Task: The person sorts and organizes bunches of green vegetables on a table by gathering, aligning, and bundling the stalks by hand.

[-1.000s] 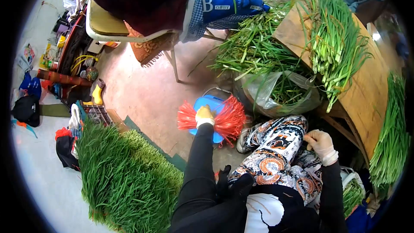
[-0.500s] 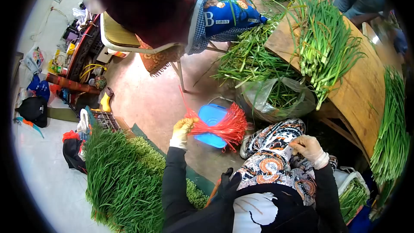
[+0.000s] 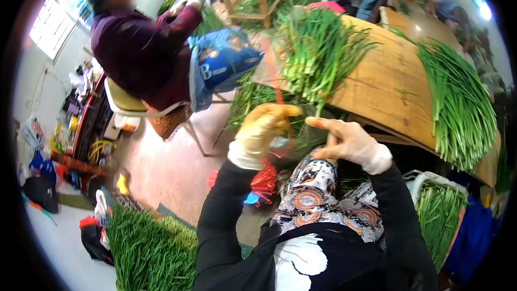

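My gloved left hand (image 3: 261, 132) is raised over my lap, its fingers closed on a thin red tie strand (image 3: 291, 133) that hangs in a loop beside it and blurs upward. My gloved right hand (image 3: 353, 143) faces it a short way off, fingers stretched apart, with nothing visible in them. Beyond both hands, a bundle of green leafy stalks (image 3: 315, 56) lies on the wooden table (image 3: 385, 73). Below my left forearm, the bunch of red strands (image 3: 264, 181) is partly hidden, over a blue stool or lid (image 3: 251, 198).
Another bundle of stalks (image 3: 458, 105) lies on the table's right. Cut greens (image 3: 151, 250) are heaped at lower left, and a container of stalks (image 3: 439, 215) stands at my right. A person (image 3: 145, 48) sits on a chair (image 3: 121, 97) ahead; others are farther back.
My left hand has moved up and right from the bunch with a red strand. My right hand has risen towards it and opened. The view has tilted up and turned right.
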The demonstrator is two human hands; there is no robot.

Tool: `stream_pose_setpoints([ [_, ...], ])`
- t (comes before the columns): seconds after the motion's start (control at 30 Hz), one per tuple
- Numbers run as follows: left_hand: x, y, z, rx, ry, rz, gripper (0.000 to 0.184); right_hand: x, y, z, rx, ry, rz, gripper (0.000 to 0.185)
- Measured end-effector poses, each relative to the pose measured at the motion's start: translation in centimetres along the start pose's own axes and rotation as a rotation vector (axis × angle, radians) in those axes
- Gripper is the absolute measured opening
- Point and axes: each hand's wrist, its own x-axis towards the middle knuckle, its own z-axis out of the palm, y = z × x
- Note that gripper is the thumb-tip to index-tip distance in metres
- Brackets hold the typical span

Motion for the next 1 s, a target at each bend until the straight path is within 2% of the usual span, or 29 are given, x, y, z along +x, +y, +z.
stream_pose_setpoints([
  [0.03, 1.4, -0.4, 2.8, 0.050, -0.040, 0.058, 0.028, 0.2, 0.0, -0.3, -0.180, 0.043, -0.036, 0.059],
  [0.07, 3.0, -0.9, 4.6, 0.234, -0.072, 0.031, 0.029, 0.2, -0.2, -0.5, -0.228, 0.075, -0.026, 0.048],
  [0.13, 4.5, -1.6, 9.6, 0.234, -0.153, -0.057, 0.027, 0.3, 2.2, -0.3, 0.325, 0.086, -0.049, 0.032],
  [0.2, 5.0, -1.1, 13.8, 0.277, -0.188, -0.162, 0.026, -1.1, 2.6, -1.6, 0.453, 0.235, -0.046, 0.017],
  [0.23, 4.7, -0.2, 15.2, 0.200, -0.288, -0.215, 0.025, -2.3, 2.3, -2.7, 0.345, 0.267, -0.056, 0.019],
  [0.27, 6.0, -1.7, 14.9, 0.291, -0.281, -0.004, 0.028, -3.5, 2.3, -4.0, 0.238, 0.296, -0.062, 0.024],
  [0.3, 6.1, -1.7, 15.4, 0.365, -0.230, 0.179, 0.030, -4.8, 2.4, -4.7, 0.225, 0.390, -0.132, 0.034],
  [0.33, 6.1, -1.5, 15.6, 0.433, -0.177, 0.361, 0.033, -5.9, 3.7, -5.9, 0.276, 0.440, -0.219, 0.035],
  [0.37, 6.1, -1.8, 15.4, 0.337, -0.066, 0.357, 0.035, -7.0, 4.2, -6.3, 0.404, 0.507, -0.278, 0.036],
  [0.4, 6.2, -2.4, 14.6, 0.242, 0.045, 0.350, 0.037, -8.1, 4.7, -6.6, 0.530, 0.573, -0.343, 0.038],
  [0.47, 7.1, -5.2, 9.3, 0.121, -0.134, 0.252, 0.037, -10.1, 6.1, -7.3, 0.534, 0.637, -0.348, 0.036],
  [0.53, 6.6, -9.1, 7.6, -0.005, -0.149, 0.084, 0.036, -11.5, 6.9, -7.3, 0.755, 0.693, -0.387, 0.031],
  [0.6, 5.3, -11.9, 8.5, 0.131, -0.125, -0.154, 0.045, -12.3, 8.5, -7.3, 0.767, 0.658, -0.424, 0.032],
  [0.63, 4.5, -12.9, 9.2, 0.104, -0.183, -0.250, 0.059, -12.5, 8.9, -7.0, 0.790, 0.715, -0.399, 0.032],
  [0.67, 3.3, -13.0, 10.5, 0.135, -0.245, -0.260, 0.074, -12.7, 9.3, -6.7, 0.815, 0.771, -0.371, 0.032],
  [0.73, 2.3, -14.6, 11.3, 0.062, -0.405, -0.163, 0.079, -13.1, 10.0, -6.8, 0.817, 0.718, -0.382, 0.032],
  [0.83, 2.7, -14.5, 14.0, 0.130, -0.374, -0.171, 0.079, -13.0, 10.1, -6.3, 0.887, 0.797, -0.362, 0.034],
  [0.87, 3.6, -14.3, 14.2, 0.134, -0.381, -0.170, 0.079, -13.0, 10.1, -6.1, 0.817, 0.813, -0.337, 0.034],
  [0.93, 5.6, -14.1, 14.5, 0.097, -0.499, -0.246, 0.063, -13.0, 10.1, -6.0, 0.729, 0.821, -0.298, 0.033],
  [1.0, 5.9, -12.2, 16.7, 0.242, -0.435, -0.255, 0.028, -13.1, 10.1, -6.3, 0.713, 0.783, -0.291, 0.035],
])
